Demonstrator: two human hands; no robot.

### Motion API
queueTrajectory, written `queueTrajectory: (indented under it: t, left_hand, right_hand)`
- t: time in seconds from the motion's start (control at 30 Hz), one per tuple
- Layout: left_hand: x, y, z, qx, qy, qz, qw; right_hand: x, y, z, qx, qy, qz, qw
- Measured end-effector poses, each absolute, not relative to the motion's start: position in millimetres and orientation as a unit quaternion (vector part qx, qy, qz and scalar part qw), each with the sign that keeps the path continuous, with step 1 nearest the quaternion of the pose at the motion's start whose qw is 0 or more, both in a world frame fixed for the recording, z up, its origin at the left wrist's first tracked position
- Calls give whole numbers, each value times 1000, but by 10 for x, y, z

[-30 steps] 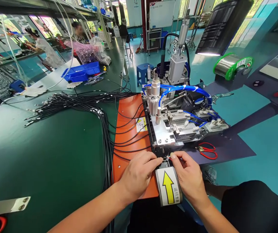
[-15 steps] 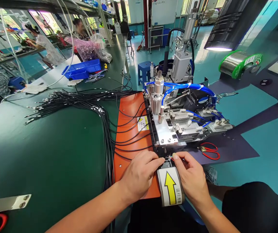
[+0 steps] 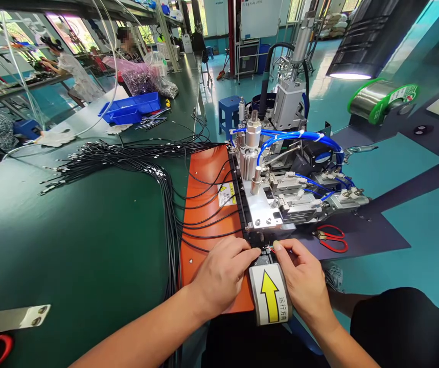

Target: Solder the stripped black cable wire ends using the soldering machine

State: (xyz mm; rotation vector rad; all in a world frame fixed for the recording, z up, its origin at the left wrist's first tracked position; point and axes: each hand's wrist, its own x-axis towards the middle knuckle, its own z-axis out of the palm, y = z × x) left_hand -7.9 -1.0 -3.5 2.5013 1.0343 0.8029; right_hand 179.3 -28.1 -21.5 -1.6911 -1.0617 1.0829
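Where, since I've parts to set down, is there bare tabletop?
Green tabletop is bare between the cable bundle, the fanned cable ends and the metal bracket. Crowded: the orange panel, strung with cables, and around the left hand and right hand.

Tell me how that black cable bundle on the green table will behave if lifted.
The black cable bundle would likely flop, as it already curves round a bend. Its fanned-out ends might snag on each other. Strands looping over the orange cover may get tugged too.
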Motion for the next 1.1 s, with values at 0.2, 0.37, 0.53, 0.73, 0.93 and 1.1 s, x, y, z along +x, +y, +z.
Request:
queueTrajectory:
  t: [0.2, 0.37, 0.53, 0.73, 0.93, 1.1]
  left_hand:
    - [-67, -22, -37, 875, 371, 272, 150]
    - [-45, -35, -40, 875, 383, 264, 132]
    - [-42, -32, -51, 875, 386, 263, 128]
    - [-50, -20, -51, 877, 381, 265, 129]
    - [-52, -16, -49, 876, 380, 265, 136]
    - [-59, -12, -49, 874, 375, 269, 153]
  right_hand:
    - [1791, -283, -200, -679, -431, 426, 414]
    - [1790, -290, -208, -678, -432, 426, 415]
    - [1786, -279, -206, -681, -428, 424, 416]
    - [1776, -258, -206, -685, -428, 419, 415]
    - [1773, -266, -211, -685, -426, 419, 417]
    - [1778, -271, -233, -678, -425, 421, 427]
